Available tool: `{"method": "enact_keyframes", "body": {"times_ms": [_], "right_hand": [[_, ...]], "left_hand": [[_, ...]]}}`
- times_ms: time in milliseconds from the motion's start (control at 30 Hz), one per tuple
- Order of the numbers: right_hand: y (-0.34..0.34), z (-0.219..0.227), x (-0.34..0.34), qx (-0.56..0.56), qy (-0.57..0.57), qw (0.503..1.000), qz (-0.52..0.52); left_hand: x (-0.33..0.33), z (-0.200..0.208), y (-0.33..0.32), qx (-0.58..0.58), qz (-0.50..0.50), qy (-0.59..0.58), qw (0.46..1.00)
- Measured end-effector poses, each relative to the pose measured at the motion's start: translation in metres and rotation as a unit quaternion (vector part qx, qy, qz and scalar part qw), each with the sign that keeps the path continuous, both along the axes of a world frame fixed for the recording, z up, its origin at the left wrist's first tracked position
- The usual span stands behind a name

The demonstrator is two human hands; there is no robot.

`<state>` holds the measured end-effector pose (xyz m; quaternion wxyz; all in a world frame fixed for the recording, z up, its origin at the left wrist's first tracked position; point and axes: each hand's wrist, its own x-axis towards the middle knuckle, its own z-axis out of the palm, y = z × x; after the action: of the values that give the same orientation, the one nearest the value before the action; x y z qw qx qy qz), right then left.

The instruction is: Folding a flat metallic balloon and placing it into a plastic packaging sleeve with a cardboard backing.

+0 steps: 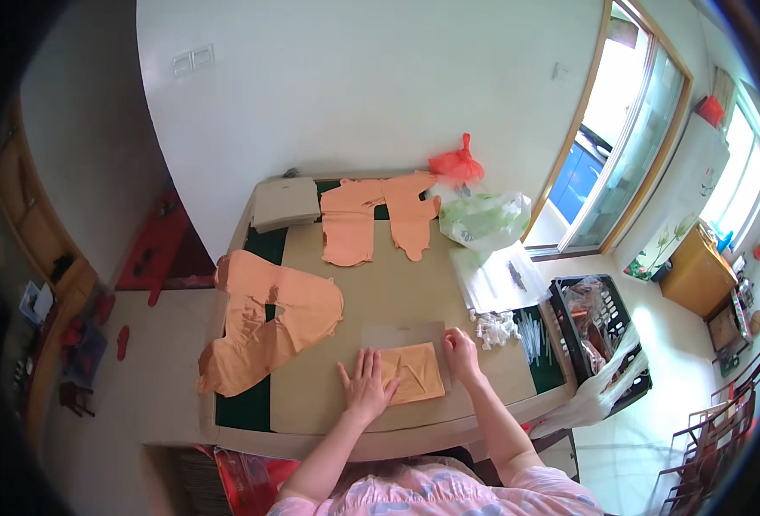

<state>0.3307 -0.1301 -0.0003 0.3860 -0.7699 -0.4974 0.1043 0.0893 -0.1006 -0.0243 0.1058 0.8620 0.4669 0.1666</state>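
Note:
A folded orange piece of clothing [419,378] lies on a grey-brown card sheet [404,331] at the near middle of the table. My left hand [367,389] rests flat on the left side of the folded clothing, fingers stretched out. At the card's right edge, my right hand [461,354] has its fingers curled together; whatever is between them is hidden. Left of my hands an orange garment [298,301] is spread out, somewhat creased. More orange garments [348,236] lie flat toward the table's far side.
A stack of card sheets [284,205] stands at the far left corner. On the right are clear plastic sleeves [479,279], small white pieces [493,329] and thin translucent strips [530,335]. A black crate [608,288] adjoins the right edge. Red [459,165] and white-green bags [483,222] sit farther back.

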Motion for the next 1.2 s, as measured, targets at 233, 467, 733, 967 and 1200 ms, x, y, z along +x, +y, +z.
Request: {"method": "enact_keyframes", "body": {"times_ms": [233,467,733,967,1200], "right_hand": [[-0.023,-0.002,-0.056,-0.016,-0.241,0.948,0.206],[-0.006,-0.007,-0.045,-0.024,-0.266,0.945,0.191],[-0.005,-0.002,-0.043,-0.022,-0.279,0.934,0.221],[-0.006,-0.003,-0.043,-0.038,-0.285,0.931,0.227],[-0.007,-0.008,-0.040,-0.039,-0.261,0.935,0.236]], "left_hand": [[-0.012,-0.006,0.009,-0.029,0.016,-0.080,0.996],[-0.029,-0.004,-0.002,0.008,-0.026,-0.009,1.000],[-0.047,0.005,0.002,0.004,-0.082,-0.017,0.996],[0.008,0.022,0.019,0.028,-0.059,-0.169,0.984],[0.037,-0.012,0.022,0.014,-0.032,0.008,0.999]]}}
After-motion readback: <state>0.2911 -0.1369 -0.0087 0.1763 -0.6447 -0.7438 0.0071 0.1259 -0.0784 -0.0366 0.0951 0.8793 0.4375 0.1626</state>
